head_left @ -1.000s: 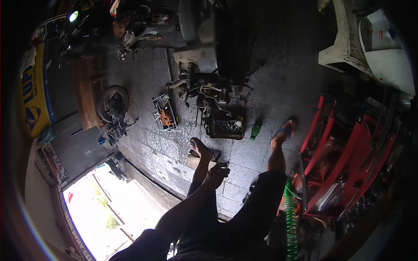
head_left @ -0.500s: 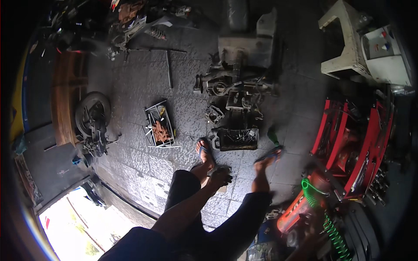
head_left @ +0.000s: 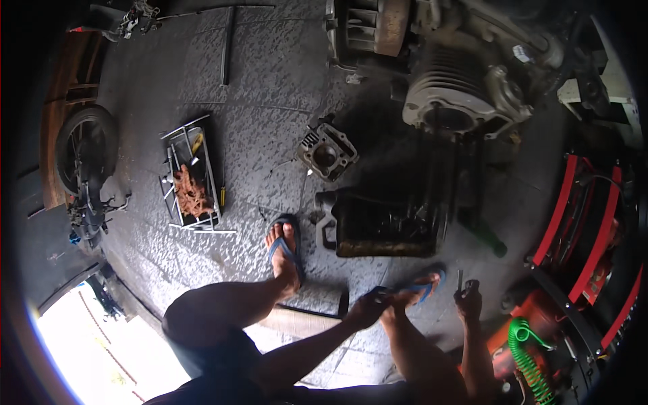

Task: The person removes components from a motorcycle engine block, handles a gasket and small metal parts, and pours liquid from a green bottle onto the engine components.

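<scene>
- The right hand, earlier lost in the near-right gloom, now shows plainly, gripping a slim metal piece.
- The left hand shifts right, from near the left foot to the right ankle.
- The right foot, once right of the green bottle, now sits left and nearer.
- The engine looms closer to the person.

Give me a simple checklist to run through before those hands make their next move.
1. Slim silvery metal tool in the right hand: ok, it appears gripped.
2. Left hand empty: cannot tell, its fingers are in shadow.
3. Both hands apart from the finned grey metal engine: ok.
4. Loose, squarish grey metal engine part picked up: not ok, it lies on the grey tiled floor.
5. Contents of the open black plastic container identifiable: cannot tell, too dark.
</scene>
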Demonstrator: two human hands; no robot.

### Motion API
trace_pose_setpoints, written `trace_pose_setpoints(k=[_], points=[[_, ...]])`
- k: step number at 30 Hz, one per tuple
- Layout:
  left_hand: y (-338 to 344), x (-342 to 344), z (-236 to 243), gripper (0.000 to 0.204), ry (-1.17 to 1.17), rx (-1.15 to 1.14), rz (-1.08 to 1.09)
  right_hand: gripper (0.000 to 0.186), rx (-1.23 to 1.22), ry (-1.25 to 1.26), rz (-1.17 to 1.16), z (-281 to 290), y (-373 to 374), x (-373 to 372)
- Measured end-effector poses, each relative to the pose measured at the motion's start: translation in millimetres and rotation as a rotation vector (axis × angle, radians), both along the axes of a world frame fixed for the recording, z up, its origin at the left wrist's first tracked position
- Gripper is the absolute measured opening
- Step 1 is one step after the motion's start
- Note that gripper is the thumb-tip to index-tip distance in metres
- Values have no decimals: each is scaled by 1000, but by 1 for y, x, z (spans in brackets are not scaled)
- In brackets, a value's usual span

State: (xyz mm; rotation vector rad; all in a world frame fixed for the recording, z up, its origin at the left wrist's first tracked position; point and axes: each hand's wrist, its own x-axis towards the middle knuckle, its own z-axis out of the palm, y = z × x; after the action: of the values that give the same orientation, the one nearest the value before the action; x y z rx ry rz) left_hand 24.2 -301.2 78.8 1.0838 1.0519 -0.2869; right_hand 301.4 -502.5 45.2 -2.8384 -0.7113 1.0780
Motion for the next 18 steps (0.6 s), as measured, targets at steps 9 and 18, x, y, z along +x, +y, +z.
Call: trace_pose_setpoints(k=[9,18], points=[[87,112,-24,57,-585,-793,610,27,441,-301,612,-40,-75,22],[143,76,84,87,-1059,-709,636,28,693,453,-360,248,149,-64]])
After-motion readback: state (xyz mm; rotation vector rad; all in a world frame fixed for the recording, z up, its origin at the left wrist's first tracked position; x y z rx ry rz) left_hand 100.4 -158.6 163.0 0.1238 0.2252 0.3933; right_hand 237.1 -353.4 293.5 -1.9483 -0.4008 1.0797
